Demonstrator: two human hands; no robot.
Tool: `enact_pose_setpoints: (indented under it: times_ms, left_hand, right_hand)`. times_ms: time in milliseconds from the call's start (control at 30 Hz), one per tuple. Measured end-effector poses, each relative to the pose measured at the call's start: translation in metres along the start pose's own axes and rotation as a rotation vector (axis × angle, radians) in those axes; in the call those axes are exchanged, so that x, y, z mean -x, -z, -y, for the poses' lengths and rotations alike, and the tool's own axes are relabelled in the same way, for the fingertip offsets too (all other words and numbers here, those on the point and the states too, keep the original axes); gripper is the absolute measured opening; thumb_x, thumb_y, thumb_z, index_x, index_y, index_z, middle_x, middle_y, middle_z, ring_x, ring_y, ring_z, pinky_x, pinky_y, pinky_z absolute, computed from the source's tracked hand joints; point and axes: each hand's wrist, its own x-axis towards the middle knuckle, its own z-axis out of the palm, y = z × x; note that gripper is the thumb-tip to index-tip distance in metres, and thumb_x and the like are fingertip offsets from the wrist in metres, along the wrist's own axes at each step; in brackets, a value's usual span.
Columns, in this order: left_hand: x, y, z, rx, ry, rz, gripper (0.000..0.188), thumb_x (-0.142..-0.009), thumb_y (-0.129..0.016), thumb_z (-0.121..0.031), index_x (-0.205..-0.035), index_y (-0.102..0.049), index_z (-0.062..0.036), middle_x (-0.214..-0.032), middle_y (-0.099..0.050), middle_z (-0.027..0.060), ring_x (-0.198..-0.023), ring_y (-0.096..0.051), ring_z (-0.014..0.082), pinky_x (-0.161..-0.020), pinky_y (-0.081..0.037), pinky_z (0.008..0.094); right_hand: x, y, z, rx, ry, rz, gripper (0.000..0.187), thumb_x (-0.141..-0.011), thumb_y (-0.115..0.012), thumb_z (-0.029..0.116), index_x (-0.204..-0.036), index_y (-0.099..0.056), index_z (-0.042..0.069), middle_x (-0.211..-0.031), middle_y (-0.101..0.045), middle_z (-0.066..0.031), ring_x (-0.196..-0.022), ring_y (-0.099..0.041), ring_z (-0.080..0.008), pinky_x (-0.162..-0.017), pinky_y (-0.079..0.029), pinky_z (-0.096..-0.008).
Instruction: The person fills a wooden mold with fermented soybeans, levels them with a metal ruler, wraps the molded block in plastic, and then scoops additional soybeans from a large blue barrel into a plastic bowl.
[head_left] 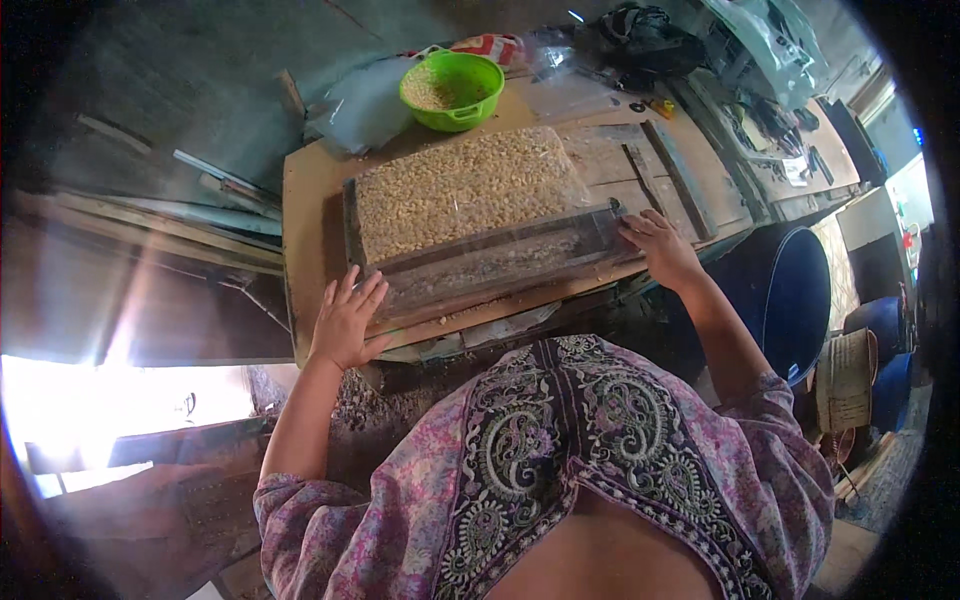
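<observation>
The left hand [345,318], fingers spread, and right hand [660,248], its grip unclear, touch opposite ends of a long dark wooden board [480,247]. Just beyond lies a rectangular slab of pale, bean-like pieces [470,190].

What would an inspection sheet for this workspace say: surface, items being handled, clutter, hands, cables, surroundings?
Surface: light-brown wooden tabletop, with crumbs near the front edge.
Items: flat rectangular slab of pale grains under clear plastic film; long brown bar along its near side.
Clutter: round green plastic bowl partly filled with pale pieces, beyond the slab.
Hands: left hand at the bar's left end; right hand at its right end.
Cables: nothing clearly seen.
Surroundings: large blue barrel at right; bright glare at left.
</observation>
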Motion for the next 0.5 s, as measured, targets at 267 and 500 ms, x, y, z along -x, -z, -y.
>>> enact_pose_setpoints:
  times_ms: [267, 500]
  left_hand:
    - [0.000, -0.019, -0.002, 0.112, 0.040, -0.181, 0.073, -0.074, -0.045, -0.055, -0.130, -0.035, -0.0091, -0.136, -0.033, 0.0083, -0.128, -0.024, 0.0325, -0.101, -0.020, 0.0516]
    - [0.010, -0.022, -0.005, 0.084, -0.051, -0.121, 0.066, -0.078, -0.040, -0.052, -0.130, -0.037, -0.0109, -0.137, -0.033, 0.0089, -0.129, -0.022, 0.0340, -0.101, -0.019, 0.0532]
  right_hand:
    - [0.004, -0.001, 0.004, 0.108, 0.001, -0.035, 0.052, -0.070, -0.045, -0.003, -0.119, -0.051, 0.013, -0.130, -0.041, -0.0024, -0.121, -0.036, -0.0260, -0.096, -0.036, -0.0380]
    - [0.009, -0.007, 0.005, 0.081, 0.007, -0.063, 0.055, -0.067, -0.047, -0.005, -0.120, -0.049, 0.010, -0.129, -0.042, -0.0037, -0.118, -0.039, -0.0267, -0.094, -0.038, -0.0376]
